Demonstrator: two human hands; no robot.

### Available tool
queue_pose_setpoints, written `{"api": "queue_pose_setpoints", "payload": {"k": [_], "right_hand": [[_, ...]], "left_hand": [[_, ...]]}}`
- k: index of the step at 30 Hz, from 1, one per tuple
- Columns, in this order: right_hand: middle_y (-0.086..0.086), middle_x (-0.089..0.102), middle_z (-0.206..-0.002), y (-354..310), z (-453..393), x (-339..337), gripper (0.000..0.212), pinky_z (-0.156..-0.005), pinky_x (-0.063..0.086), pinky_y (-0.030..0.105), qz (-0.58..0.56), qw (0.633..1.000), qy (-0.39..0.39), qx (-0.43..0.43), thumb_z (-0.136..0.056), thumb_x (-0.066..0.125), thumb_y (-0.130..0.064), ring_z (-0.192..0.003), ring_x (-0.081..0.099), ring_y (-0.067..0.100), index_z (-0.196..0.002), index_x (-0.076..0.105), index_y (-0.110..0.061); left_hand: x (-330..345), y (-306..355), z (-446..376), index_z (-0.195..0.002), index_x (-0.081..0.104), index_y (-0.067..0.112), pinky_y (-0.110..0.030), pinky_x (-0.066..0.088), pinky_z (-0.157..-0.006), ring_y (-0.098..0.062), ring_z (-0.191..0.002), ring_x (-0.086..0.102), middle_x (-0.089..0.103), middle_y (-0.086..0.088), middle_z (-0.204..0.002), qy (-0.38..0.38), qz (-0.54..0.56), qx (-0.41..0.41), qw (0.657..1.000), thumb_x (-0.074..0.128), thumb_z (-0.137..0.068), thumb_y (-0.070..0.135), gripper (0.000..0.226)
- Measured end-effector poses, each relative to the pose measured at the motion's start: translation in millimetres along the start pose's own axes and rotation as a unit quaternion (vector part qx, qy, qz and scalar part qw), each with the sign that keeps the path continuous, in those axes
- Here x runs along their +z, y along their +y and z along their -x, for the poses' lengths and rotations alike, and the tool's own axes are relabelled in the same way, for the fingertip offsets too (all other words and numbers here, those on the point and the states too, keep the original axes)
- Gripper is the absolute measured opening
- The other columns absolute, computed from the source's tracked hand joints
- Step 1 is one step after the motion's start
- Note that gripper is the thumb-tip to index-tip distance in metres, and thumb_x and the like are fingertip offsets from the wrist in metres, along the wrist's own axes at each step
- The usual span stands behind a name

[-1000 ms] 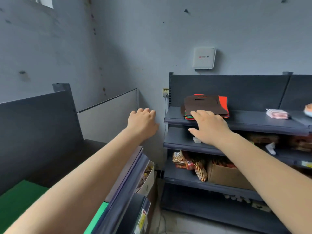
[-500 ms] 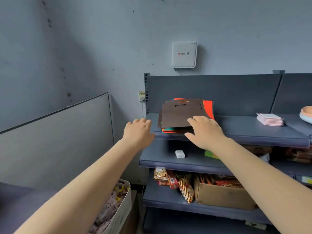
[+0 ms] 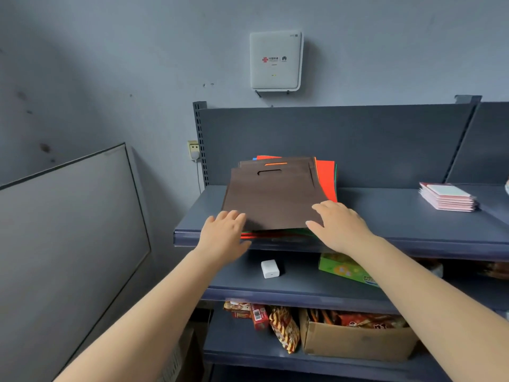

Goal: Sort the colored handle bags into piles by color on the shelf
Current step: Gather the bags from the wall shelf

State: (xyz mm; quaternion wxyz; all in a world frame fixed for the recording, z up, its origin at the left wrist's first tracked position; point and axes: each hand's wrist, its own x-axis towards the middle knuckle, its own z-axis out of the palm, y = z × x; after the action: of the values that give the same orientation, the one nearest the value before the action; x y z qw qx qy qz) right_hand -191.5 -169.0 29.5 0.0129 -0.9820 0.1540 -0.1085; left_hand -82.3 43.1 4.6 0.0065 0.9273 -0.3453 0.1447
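Fingers straight | left hand [image 3: 224, 234], right hand [image 3: 337, 223] flat on brown bag [image 3: 271, 195]

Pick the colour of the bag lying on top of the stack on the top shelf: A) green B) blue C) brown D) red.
C: the brown bag with a cut-out handle covers the stack, and only red and green edges show from beneath it.

A small shop's back corner: grey metal retail shelving [image 3: 358, 244] holds packaged snacks [image 3: 283, 328] and a stock-filled cardboard box [image 3: 355, 343].
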Motion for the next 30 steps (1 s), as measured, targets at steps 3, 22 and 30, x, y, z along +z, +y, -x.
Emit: {"api": "queue_pose_setpoints", "payload": {"k": [3,22,30], "right_hand": [[0.007,0.046,-0.138,12.2,-26.3,10.2,0.05,-0.1,0.037,0.04,-0.025,0.999,-0.012,0.032,-0.099,0.038,-0.045,-0.126,0.043,0.027,-0.138,0.043,-0.014],[0.009,0.058,-0.124,42.7,-91.9,35.9,0.042,-0.094,0.041,0.034,-0.237,0.948,0.054,0.203,-0.086,0.067,-0.035,-0.117,0.052,0.026,-0.118,0.062,-0.009],[-0.021,0.055,-0.115,34.0,-78.0,31.7,0.047,-0.099,0.043,0.033,-0.175,0.984,-0.041,-0.015,-0.078,0.061,-0.059,-0.111,0.052,0.006,-0.115,0.066,-0.03]], "left_hand": [[16.2,-5.1,-23.7,-0.138,0.039,0.023,-0.032,0.032,-0.101,-0.018,-0.131,0.037,0.041,0.007,-0.144,0.005,0.016,0.019,1.0,0.051,-0.09,0.048,0.055],[42.5,-16.6,-84.9,-0.139,0.046,0.028,-0.022,0.026,-0.108,-0.009,-0.137,0.034,0.04,0.014,-0.147,0.038,0.15,0.132,0.979,0.047,-0.09,0.058,0.057],[29.4,-5.1,-108.0,-0.126,0.059,0.029,-0.025,0.038,-0.088,-0.016,-0.119,0.051,0.059,0.011,-0.129,0.049,0.198,0.137,0.969,0.046,-0.095,0.046,0.038]]}}
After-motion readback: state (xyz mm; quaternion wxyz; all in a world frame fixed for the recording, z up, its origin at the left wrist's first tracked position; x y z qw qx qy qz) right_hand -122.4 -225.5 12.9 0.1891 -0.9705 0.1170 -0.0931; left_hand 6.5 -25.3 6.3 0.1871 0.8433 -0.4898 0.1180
